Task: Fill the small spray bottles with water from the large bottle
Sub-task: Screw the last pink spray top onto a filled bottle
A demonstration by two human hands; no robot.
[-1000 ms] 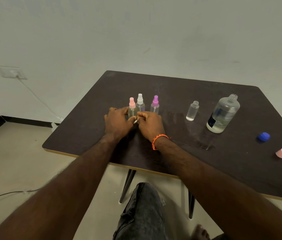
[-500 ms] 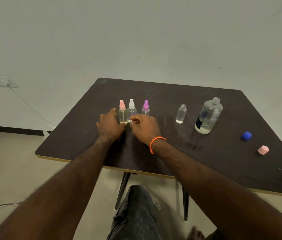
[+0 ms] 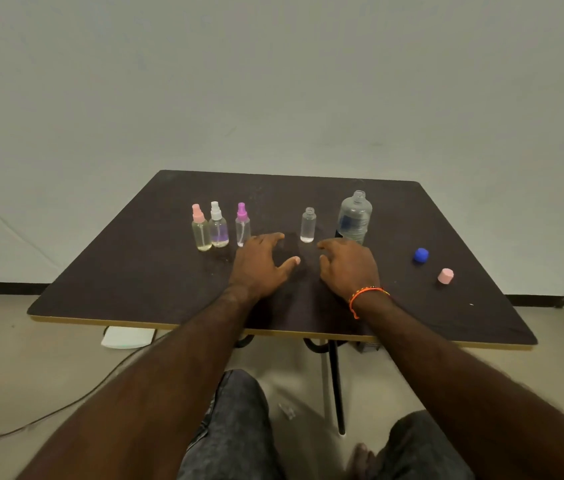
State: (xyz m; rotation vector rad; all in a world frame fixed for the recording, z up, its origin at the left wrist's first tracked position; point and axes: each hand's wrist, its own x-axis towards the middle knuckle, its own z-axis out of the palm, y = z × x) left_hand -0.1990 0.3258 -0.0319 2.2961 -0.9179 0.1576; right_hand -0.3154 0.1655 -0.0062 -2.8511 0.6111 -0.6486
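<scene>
Uncapped small bottle (image 3: pixel 308 225): stands upright on the dark table (image 3: pixel 135 271), neck open, a little clear liquid at its bottom; between the capped sprayers and the large bottle.
Large bottle (image 3: pixel 354 218): upright just right of the uncapped one, cap off, clear with a dark label; its base is hidden behind the right hand.
Capped sprayers: pink-topped bottle (image 3: pixel 200 229), white-topped bottle (image 3: pixel 218 226) and purple-topped bottle (image 3: pixel 242 225) stand in a row to the left, the first two touching or nearly so.
Left hand (image 3: pixel 260 265): holds nothing, fingers relaxed and spread over the table just in front of the purple-topped bottle, thumb out toward the right.
Right hand (image 3: pixel 350 266): holds nothing, fingers loosely bent, in front of the large bottle; an orange wristband (image 3: pixel 365 296) on the wrist.
Loose caps: blue cap (image 3: pixel 421 255) and pink cap (image 3: pixel 445 275) lie on the table to the right, apart from each other.
</scene>
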